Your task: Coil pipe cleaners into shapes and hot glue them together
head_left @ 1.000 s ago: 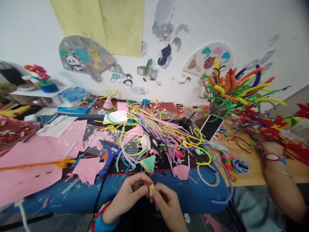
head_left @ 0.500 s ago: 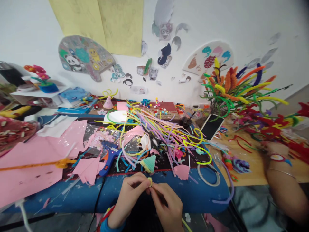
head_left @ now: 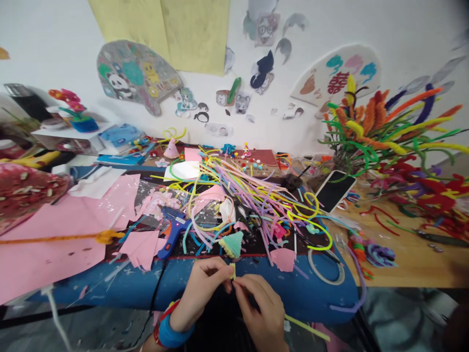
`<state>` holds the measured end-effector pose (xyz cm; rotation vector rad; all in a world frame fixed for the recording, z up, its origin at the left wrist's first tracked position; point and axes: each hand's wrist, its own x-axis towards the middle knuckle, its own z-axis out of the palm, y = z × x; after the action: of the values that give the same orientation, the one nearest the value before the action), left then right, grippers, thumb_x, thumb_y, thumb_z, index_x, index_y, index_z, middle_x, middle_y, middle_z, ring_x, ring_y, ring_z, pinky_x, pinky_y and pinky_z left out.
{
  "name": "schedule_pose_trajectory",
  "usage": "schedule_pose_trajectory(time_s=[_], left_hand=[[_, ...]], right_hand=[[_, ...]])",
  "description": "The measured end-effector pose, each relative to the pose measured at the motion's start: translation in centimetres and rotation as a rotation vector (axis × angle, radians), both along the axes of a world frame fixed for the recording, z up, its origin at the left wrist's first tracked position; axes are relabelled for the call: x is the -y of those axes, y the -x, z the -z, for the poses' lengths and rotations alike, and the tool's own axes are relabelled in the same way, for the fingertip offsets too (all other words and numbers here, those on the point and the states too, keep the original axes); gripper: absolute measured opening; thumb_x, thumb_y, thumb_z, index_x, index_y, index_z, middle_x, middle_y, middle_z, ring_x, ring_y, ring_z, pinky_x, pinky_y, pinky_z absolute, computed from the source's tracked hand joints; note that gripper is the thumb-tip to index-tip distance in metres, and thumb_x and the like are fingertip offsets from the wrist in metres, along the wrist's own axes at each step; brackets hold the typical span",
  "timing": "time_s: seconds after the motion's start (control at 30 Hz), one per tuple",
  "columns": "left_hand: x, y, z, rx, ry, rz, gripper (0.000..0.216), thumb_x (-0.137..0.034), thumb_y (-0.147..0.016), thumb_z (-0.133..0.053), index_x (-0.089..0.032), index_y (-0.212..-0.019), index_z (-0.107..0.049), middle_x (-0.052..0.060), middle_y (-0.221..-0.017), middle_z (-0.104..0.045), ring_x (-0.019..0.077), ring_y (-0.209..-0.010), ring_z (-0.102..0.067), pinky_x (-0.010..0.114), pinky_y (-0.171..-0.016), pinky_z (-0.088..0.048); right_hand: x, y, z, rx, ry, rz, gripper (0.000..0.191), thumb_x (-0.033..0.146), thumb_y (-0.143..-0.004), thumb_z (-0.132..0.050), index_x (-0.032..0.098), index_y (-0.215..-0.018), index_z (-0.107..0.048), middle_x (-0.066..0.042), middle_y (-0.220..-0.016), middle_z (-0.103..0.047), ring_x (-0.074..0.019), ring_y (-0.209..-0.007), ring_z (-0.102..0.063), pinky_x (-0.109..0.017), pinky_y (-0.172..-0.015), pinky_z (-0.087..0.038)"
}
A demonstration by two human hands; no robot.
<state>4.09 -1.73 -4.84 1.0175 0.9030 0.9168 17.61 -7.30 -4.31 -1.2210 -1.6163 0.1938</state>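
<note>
My left hand (head_left: 205, 288) and my right hand (head_left: 260, 305) meet at the near edge of the blue table mat (head_left: 120, 288). Both pinch a small pale yellow fuzzy piece (head_left: 232, 272) between their fingertips. A yellow-green pipe cleaner (head_left: 306, 328) trails out to the right below my right hand. Just beyond the fingers lies a small teal and yellow fuzzy cone (head_left: 232, 243). A blue glue gun (head_left: 175, 234) rests to the left of it, its black cord running down past my left wrist.
A heap of pastel pipe cleaners (head_left: 249, 195) covers the table's middle. Pink paper sheets (head_left: 58, 230) spread on the left. A tape ring (head_left: 326, 266) lies right of my hands. A phone (head_left: 335, 190) leans by a bunch of bright pipe cleaners (head_left: 381, 132) on the wooden table.
The view has shifted, so the other person's arm at the right has left the picture. My fingers have closed tighter on the yellow piece, which shows less than before.
</note>
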Motion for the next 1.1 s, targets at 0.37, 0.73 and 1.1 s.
schedule_pose_trajectory(time_s=[0.37,0.73,1.1], left_hand=[[-0.4,-0.1,-0.2,-0.012,0.069,0.033,0.035,-0.04,-0.074,-0.074,-0.013,-0.054,-0.064,-0.001,-0.047,-0.061,0.0096,-0.043,-0.054,0.021,-0.05,-0.041],[-1.5,1.5,-1.1,-0.05,0.108,0.365,0.028,-0.035,-0.071,-0.074,-0.013,-0.056,-0.066,-0.001,-0.053,-0.061,0.0083,-0.04,-0.054,0.02,-0.044,-0.04],[-1.7,2.0,-0.7,-0.101,0.064,0.506,0.038,-0.045,-0.08,-0.066,-0.012,-0.059,-0.068,0.001,-0.053,-0.059,0.0089,-0.041,-0.054,0.019,-0.045,-0.038]], right_hand=[[0.0,-0.8,0.0,0.111,0.054,-0.126,0.023,0.002,-0.087,-0.052,0.018,-0.098,-0.065,-0.006,-0.083,-0.071,-0.0156,-0.072,-0.066,-0.026,-0.064,-0.054],[0.0,-2.2,-0.6,0.144,0.061,-0.155,0.017,0.01,-0.09,-0.057,0.021,-0.096,-0.069,-0.005,-0.084,-0.072,-0.0155,-0.072,-0.065,-0.027,-0.064,-0.053],[0.0,-2.0,-0.1,0.033,0.111,-0.221,0.019,0.007,-0.089,-0.056,0.02,-0.096,-0.069,-0.005,-0.085,-0.072,-0.0147,-0.073,-0.065,-0.026,-0.067,-0.052]])
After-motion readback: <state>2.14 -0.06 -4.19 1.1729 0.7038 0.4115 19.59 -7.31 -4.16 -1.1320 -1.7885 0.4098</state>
